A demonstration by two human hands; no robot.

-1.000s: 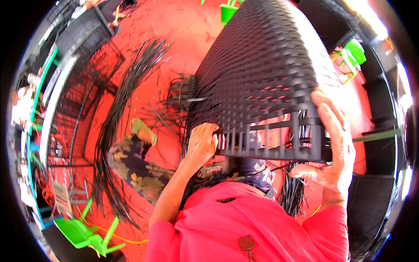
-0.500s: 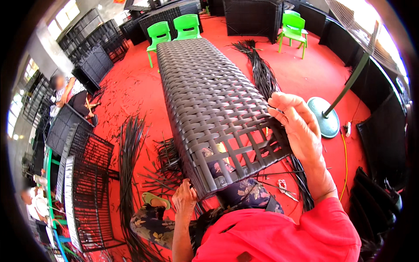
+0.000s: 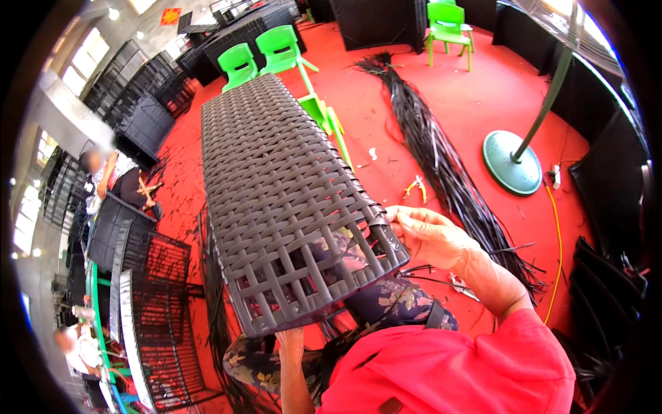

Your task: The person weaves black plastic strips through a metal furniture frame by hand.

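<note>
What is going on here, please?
A person in a red shirt is handling a long, dark, box-shaped piece woven from flat strips. The right hand is at its right edge; the left hand is partly hidden under the near end, where the weave has open gaps. A bundle of black strips lies on the red floor.

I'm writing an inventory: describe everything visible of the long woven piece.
The long, boxy woven piece is dark brown-black, made of flat, slightly glossy, plastic-looking strips crossing over and under. Most of its top is closely woven; toward the near end, gaps show patterned trousers beneath. It stretches away from the person toward green chairs. The right hand has fingertips at its right edge, near the close end; the left hand is mostly hidden below it, contact unclear.
</note>
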